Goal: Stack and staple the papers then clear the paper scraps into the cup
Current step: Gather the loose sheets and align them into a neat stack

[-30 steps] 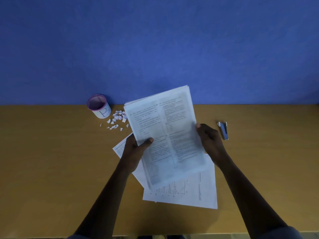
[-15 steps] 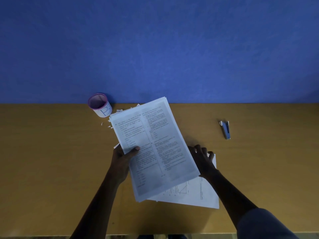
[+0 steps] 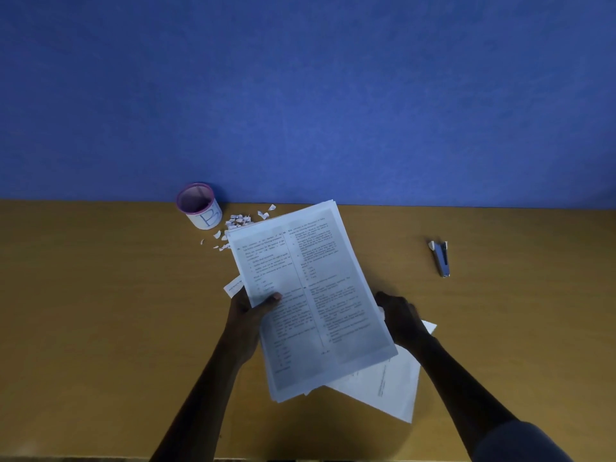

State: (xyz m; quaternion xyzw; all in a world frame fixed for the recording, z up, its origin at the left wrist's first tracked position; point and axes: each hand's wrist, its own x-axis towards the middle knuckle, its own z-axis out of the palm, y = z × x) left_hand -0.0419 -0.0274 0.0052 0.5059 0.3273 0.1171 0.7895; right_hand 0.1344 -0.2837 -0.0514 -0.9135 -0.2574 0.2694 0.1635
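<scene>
Both forearms enter from the bottom edge, which cuts them off; a dark sleeve (image 3: 520,441) covers the right one near the corner. The left hand (image 3: 248,316) grips the papers (image 3: 310,295) at their left edge, thumb on the top sheet and fingers hidden under the bundle. The bundle is tilted, its far end leaning left, and the print on it is too blurred to read. The right hand (image 3: 400,316) sits at the bundle's right edge, fingers curled and partly hidden behind the paper; I cannot tell whether it grips the bundle or only touches it. Under the bundle a loose sheet (image 3: 396,388) lies flat on the table (image 3: 100,328), mostly covered, with its near right corner showing. A small white corner of another sheet peeks out just left of the left hand.

Farther back, the stapler (image 3: 441,258) lies alone, well apart to the right. The scraps (image 3: 238,221) are scattered beside the cup (image 3: 200,208), some hidden behind the bundle's far corner. The cup stands upright at the table's far edge against the blue wall (image 3: 300,95); its inside is too dark to make out.
</scene>
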